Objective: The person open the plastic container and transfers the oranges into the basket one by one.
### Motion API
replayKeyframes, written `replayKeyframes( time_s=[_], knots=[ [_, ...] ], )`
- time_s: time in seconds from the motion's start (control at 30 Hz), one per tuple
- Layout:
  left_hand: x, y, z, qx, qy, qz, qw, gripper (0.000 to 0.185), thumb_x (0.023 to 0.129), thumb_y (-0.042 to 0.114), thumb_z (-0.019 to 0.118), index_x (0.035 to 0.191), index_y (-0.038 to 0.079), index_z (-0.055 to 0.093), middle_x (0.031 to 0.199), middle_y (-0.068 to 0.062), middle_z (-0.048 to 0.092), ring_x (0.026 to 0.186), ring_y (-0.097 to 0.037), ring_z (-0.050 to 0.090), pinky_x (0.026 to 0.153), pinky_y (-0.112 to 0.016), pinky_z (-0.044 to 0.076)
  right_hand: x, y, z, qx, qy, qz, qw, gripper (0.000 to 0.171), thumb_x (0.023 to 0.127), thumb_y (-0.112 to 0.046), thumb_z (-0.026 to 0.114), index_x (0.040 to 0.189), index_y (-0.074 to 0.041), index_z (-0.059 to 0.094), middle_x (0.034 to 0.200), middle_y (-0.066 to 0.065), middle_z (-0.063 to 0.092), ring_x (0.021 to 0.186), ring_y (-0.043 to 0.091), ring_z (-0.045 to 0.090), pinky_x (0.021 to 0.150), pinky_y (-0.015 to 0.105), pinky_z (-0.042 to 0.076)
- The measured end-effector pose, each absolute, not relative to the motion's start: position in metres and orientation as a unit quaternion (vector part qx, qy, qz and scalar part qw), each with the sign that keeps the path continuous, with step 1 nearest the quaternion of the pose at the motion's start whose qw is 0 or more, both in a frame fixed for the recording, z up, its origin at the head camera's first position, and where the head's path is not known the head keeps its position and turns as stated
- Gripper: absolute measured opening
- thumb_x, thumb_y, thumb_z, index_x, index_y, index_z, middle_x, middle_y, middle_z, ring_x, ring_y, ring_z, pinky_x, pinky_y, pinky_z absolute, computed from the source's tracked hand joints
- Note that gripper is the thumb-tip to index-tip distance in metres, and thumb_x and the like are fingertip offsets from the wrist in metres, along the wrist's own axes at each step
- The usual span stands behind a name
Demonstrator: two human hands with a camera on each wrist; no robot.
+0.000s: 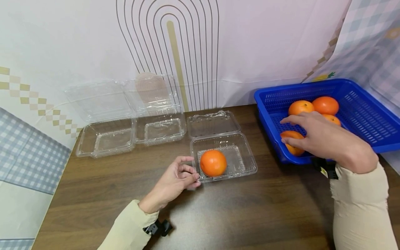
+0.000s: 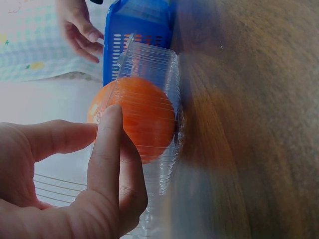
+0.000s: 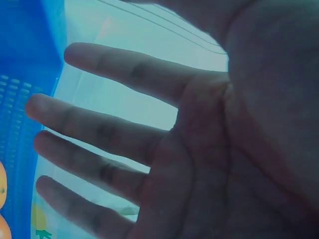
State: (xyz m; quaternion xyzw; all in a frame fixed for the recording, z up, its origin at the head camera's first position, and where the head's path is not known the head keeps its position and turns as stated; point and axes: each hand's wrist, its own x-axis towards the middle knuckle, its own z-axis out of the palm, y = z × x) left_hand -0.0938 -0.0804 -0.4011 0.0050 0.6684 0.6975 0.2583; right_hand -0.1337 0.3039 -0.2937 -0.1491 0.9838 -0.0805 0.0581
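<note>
The right hand point(image 1: 325, 139) covers part of the front orange point(image 1: 292, 142) in the blue basket point(image 1: 368, 114), so can't tell if it's actually touching. Right wrist view is mostly blurry fingers point(image 3: 114, 134); the basket's far corner is cropped.

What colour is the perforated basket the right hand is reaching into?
The perforated plastic basket is bright blue, clearest in the head view.
</note>
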Motion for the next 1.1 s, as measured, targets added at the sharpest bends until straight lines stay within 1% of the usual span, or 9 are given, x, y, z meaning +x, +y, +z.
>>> replayKeyframes(
  time_s=[0.13, 0.27, 0.43, 0.57, 0.67, 0.73, 0.83, 0.93, 1.1],
  knots=[
    [-0.094, -0.081, -0.402, 0.006, 0.668, 0.698, 0.258, 0.059, 0.094, -0.012, 0.061, 0.145, -0.005, 0.033, 0.104, -0.011, 0.054, 0.082, -0.013, 0.068, 0.083, -0.029, 0.068, -0.132, 0.300, -0.292, -0.157, 0.984, -0.079, 0.042, 0.054, 0.093, -0.033, 0.075, 0.139, -0.009, 0.060, 0.141, 0.028, 0.055, 0.129, 0.054, 0.045, 0.105, 0.074, 0.041],
    [-0.094, -0.081, -0.402, 0.007, 0.665, 0.701, 0.257, 0.059, 0.094, -0.012, 0.061, 0.145, -0.005, 0.033, 0.104, -0.011, 0.054, 0.083, -0.013, 0.068, 0.082, -0.028, 0.067, -0.131, 0.294, -0.289, -0.160, 0.982, -0.095, 0.035, 0.055, 0.093, -0.034, 0.076, 0.139, -0.010, 0.060, 0.142, 0.026, 0.054, 0.134, 0.050, 0.042, 0.111, 0.071, 0.038],
    [-0.094, -0.081, -0.401, 0.007, 0.664, 0.702, 0.258, 0.059, 0.093, -0.012, 0.061, 0.145, -0.005, 0.032, 0.104, -0.011, 0.054, 0.082, -0.012, 0.068, 0.080, -0.026, 0.067, -0.129, 0.288, -0.288, -0.168, 0.980, -0.104, 0.027, 0.055, 0.092, -0.035, 0.076, 0.138, -0.010, 0.061, 0.142, 0.024, 0.055, 0.135, 0.048, 0.042, 0.111, 0.069, 0.040],
    [-0.094, -0.081, -0.401, 0.006, 0.664, 0.702, 0.259, 0.060, 0.093, -0.012, 0.061, 0.145, -0.005, 0.033, 0.104, -0.011, 0.054, 0.082, -0.012, 0.068, 0.081, -0.027, 0.067, -0.127, 0.281, -0.287, -0.167, 0.980, -0.105, 0.028, 0.057, 0.093, -0.037, 0.076, 0.140, -0.010, 0.060, 0.144, 0.020, 0.056, 0.139, 0.043, 0.040, 0.110, 0.073, 0.041],
    [-0.094, -0.081, -0.401, 0.006, 0.662, 0.703, 0.260, 0.060, 0.093, -0.012, 0.061, 0.145, -0.005, 0.032, 0.104, -0.011, 0.054, 0.082, -0.012, 0.068, 0.081, -0.026, 0.067, -0.126, 0.276, -0.286, -0.174, 0.979, -0.107, 0.022, 0.058, 0.092, -0.037, 0.076, 0.141, -0.011, 0.060, 0.145, 0.018, 0.056, 0.140, 0.042, 0.040, 0.110, 0.073, 0.041],
    [-0.094, -0.081, -0.401, 0.006, 0.661, 0.703, 0.260, 0.060, 0.093, -0.012, 0.061, 0.145, -0.005, 0.032, 0.104, -0.011, 0.054, 0.083, -0.012, 0.068, 0.080, -0.025, 0.067, -0.125, 0.272, -0.286, -0.182, 0.977, -0.110, 0.014, 0.058, 0.092, -0.036, 0.077, 0.141, -0.011, 0.060, 0.143, 0.018, 0.058, 0.138, 0.040, 0.043, 0.111, 0.070, 0.043],
    [-0.094, -0.081, -0.401, 0.006, 0.661, 0.704, 0.260, 0.060, 0.094, -0.012, 0.061, 0.145, -0.005, 0.032, 0.104, -0.011, 0.054, 0.083, -0.012, 0.068, 0.080, -0.025, 0.067, -0.124, 0.266, -0.286, -0.193, 0.974, -0.116, 0.005, 0.057, 0.091, -0.036, 0.078, 0.140, -0.011, 0.061, 0.136, 0.015, 0.060, 0.128, 0.036, 0.050, 0.108, 0.061, 0.048],
    [-0.094, -0.081, -0.401, 0.005, 0.661, 0.704, 0.260, 0.060, 0.094, -0.012, 0.060, 0.145, -0.005, 0.032, 0.104, -0.011, 0.054, 0.083, -0.012, 0.068, 0.081, -0.026, 0.067, -0.123, 0.262, -0.288, -0.210, 0.971, -0.117, -0.002, 0.057, 0.090, -0.036, 0.079, 0.138, -0.011, 0.062, 0.131, 0.013, 0.061, 0.122, 0.033, 0.052, 0.107, 0.055, 0.048],
    [-0.094, -0.081, -0.401, 0.005, 0.662, 0.703, 0.260, 0.060, 0.094, -0.012, 0.060, 0.145, -0.005, 0.032, 0.104, -0.011, 0.054, 0.084, -0.013, 0.068, 0.082, -0.026, 0.067, -0.122, 0.256, -0.290, -0.233, 0.966, -0.110, -0.016, 0.056, 0.091, -0.038, 0.078, 0.138, -0.012, 0.062, 0.130, 0.012, 0.062, 0.128, 0.033, 0.047, 0.113, 0.052, 0.043]
  ],
)
